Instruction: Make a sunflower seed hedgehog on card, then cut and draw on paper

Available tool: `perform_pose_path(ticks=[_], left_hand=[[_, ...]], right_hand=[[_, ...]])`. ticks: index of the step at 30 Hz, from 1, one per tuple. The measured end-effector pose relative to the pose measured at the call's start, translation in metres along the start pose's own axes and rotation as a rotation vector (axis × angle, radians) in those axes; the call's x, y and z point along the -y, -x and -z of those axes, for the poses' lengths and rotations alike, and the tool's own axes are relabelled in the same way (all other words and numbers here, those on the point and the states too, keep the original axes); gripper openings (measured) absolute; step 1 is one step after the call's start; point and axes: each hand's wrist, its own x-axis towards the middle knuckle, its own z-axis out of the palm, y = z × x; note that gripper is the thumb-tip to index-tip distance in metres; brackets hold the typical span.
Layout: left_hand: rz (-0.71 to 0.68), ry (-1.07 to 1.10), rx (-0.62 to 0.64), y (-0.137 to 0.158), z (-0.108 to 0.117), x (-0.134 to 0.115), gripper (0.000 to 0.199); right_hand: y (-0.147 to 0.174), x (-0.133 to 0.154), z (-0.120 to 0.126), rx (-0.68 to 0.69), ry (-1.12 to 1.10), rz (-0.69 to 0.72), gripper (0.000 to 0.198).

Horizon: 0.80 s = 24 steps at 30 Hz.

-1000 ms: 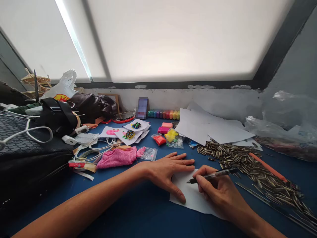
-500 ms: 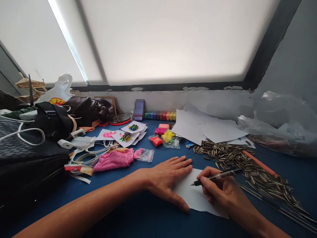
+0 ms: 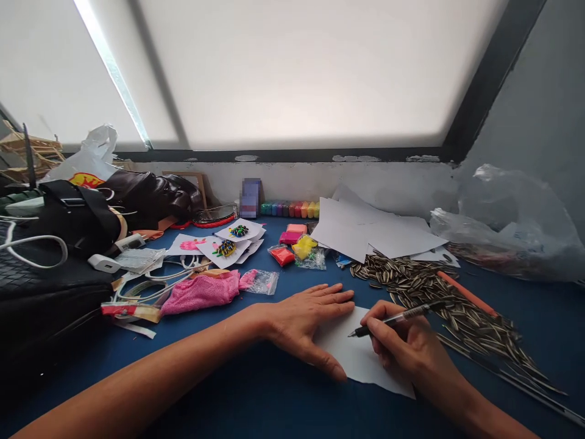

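My left hand (image 3: 311, 326) lies flat with its fingers spread, pressing the left part of a piece of white paper (image 3: 365, 363) on the blue table. In my right hand (image 3: 406, 341) is a black pen (image 3: 386, 321), pinched between thumb and fingers. Its tip points left and down over the paper, close to the surface; whether it touches, I cannot tell. No marks show on the visible part of the sheet. Beside my right hand lies a spread heap of striped sunflower seeds (image 3: 466, 317).
An orange stick (image 3: 466, 294) rests on the seeds. Behind are white sheets (image 3: 375, 228), coloured clay packets (image 3: 292, 238) and small cards with clay shapes (image 3: 228, 247). A pink cloth (image 3: 201, 292), cables and a black bag (image 3: 50, 317) crowd the left. A clear plastic bag (image 3: 516, 231) stands at right.
The view has shifted slightly, so most things sit a little further left. Both hands keep nearly the same pose on the paper, and the pen stays in my right hand.
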Motion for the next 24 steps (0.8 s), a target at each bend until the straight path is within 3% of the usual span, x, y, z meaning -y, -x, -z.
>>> perform_pose_path(ticks=[7, 13, 24], left_hand=[[0.053, -0.015, -0.145, 0.007, -0.004, -0.002, 0.088], [0.124, 0.016, -0.187, 0.014, 0.001, 0.012, 0.043], [0.06, 0.044, -0.27, 0.012, -0.009, 0.026, 0.037]], right_hand=[[0.001, 0.0, 0.0, 0.065, -0.027, -0.037, 0.035], [0.001, 0.004, -0.001, 0.086, -0.007, -0.033, 0.034], [0.004, 0.012, -0.01, 0.146, -0.032, 0.039, 0.018]])
